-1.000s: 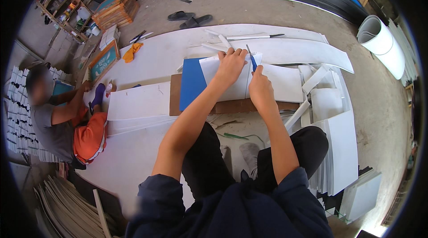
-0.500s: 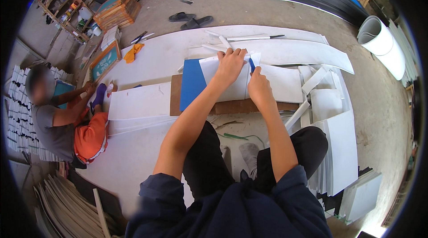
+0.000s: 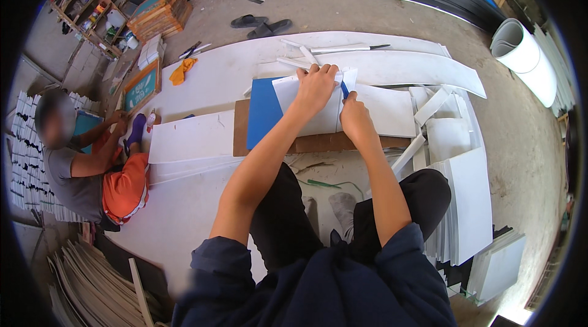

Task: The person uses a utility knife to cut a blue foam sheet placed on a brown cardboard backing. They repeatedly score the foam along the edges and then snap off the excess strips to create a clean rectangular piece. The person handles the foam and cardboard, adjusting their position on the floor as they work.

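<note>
A blue-handled cutter knife [image 3: 345, 89] is gripped in my right hand [image 3: 357, 117], its tip at the far part of a white sheet [image 3: 315, 124]. My left hand [image 3: 316, 87] presses that sheet down with bent fingers near its far edge, just left of the knife. A thin line runs down the sheet between my hands. Underneath, a blue sheet [image 3: 262, 116] sticks out to the left, over a brown board [image 3: 241, 125]. Another white piece [image 3: 389, 111] lies to the right on the same board. The blade itself is too small to make out.
White offcuts [image 3: 432, 106] and stacked white sheets [image 3: 468, 204] lie at the right. Beyond my hands is a long thin knife [image 3: 380, 46]. A co-worker [image 3: 79, 161] sits at the left, holding a framed screen [image 3: 141, 87]. Black slippers [image 3: 269, 29] lie on the floor.
My right hand and the knife have shifted very slightly toward the far side and left. My left hand stays in place on the sheet.
</note>
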